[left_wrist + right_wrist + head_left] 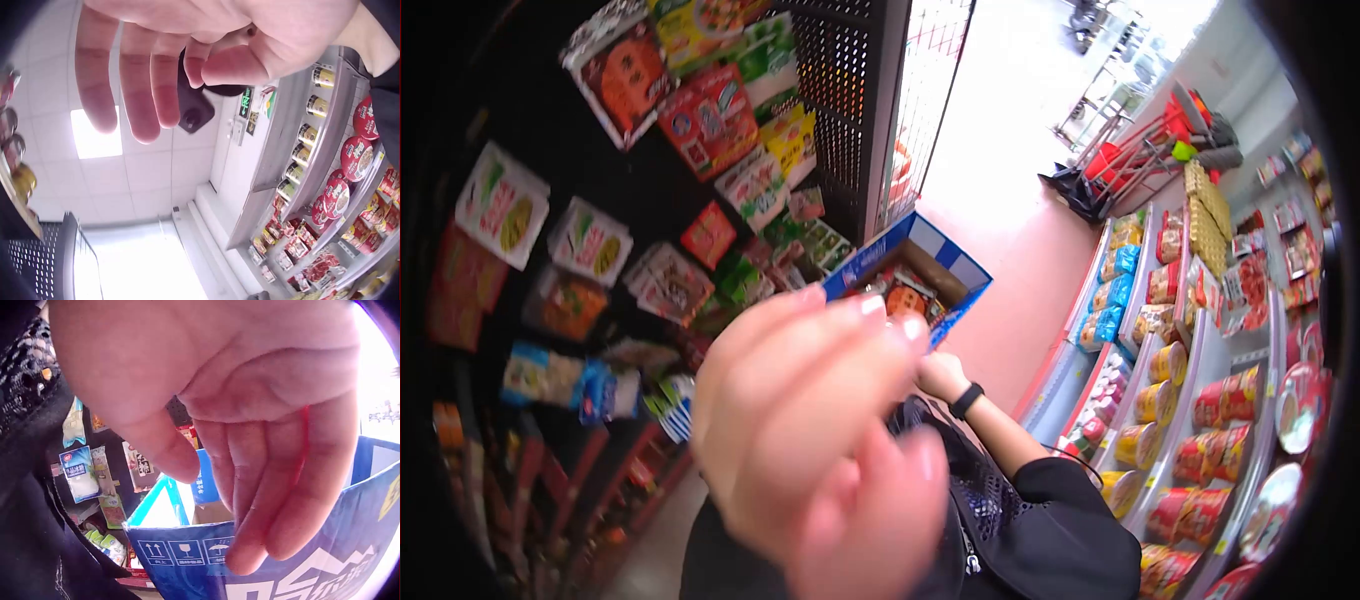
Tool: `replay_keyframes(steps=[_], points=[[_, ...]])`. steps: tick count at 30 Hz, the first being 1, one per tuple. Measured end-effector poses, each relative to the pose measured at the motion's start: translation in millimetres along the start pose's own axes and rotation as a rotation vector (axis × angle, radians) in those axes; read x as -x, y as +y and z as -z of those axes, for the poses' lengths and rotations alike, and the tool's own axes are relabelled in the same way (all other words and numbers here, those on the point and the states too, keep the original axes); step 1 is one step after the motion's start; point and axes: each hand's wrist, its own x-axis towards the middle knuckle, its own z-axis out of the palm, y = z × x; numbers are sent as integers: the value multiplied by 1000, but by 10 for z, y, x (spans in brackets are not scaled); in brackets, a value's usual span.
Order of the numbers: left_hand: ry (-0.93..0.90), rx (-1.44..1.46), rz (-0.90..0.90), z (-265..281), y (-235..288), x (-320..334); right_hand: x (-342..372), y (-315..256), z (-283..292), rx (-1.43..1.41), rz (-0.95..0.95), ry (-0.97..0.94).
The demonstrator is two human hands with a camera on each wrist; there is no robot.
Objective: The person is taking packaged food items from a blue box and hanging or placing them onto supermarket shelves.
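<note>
My left hand (820, 440) is raised close to the head camera, large and blurred. In the left wrist view its fingers bend loosely, holding nothing, in front of a black device (197, 112). My right hand (945, 378), with a black band at the wrist, is at the near side of a blue cardboard box (875, 245). The right wrist view shows the fingers (287, 519) loosely extended, overlapping the box's printed outer wall, with the thumb at its rim. Inside the box lie packets, one red-orange (908, 298). My left hand hides part of the box.
On the left, a dark rack holds hanging food packets (625, 80). Shelves on the right carry instant noodle cups (1140, 443) and bagged goods (1112, 293). A perforated black panel (830, 100) stands behind the box. Brooms and red dustpans (1110, 165) lean by the bright doorway.
</note>
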Motion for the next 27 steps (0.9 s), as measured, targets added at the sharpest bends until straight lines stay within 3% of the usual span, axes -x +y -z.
replay_keyframes(steps=[4,6,8,10,11,12,14,16,18,19,20,21,23,27], points=[[-13,-137,12,162,599,-41,-42,58,72,11,26,-34],[105,-64,189,67,869,-271,-52,64,89,-6,28,-57],[-89,-136,127,126,841,-160,-22,93,51,-37,12,-72],[-121,-171,256,45,870,-184,16,106,49,-35,9,-52],[-110,-104,65,25,816,-181,45,122,47,-55,7,-33],[-112,-96,54,-83,864,-216,85,144,34,-74,2,-17],[372,-18,269,-364,1032,-304,131,202,-18,-85,-6,-9],[252,-96,201,-317,1040,-238,189,202,-8,-168,-52,8],[-159,31,116,-136,853,-271,232,208,-28,-208,-30,60],[-178,56,124,-219,837,-301,260,209,-30,-222,-40,63],[-43,-61,-3,-491,672,-258,278,201,-23,-236,-50,66],[-39,32,-165,-640,327,-184,284,209,-38,-227,-34,53],[-331,157,-20,-860,-107,-117,281,186,-33,-226,-76,21],[-599,475,552,-1753,-1225,729,301,132,-119,-240,-124,21]])
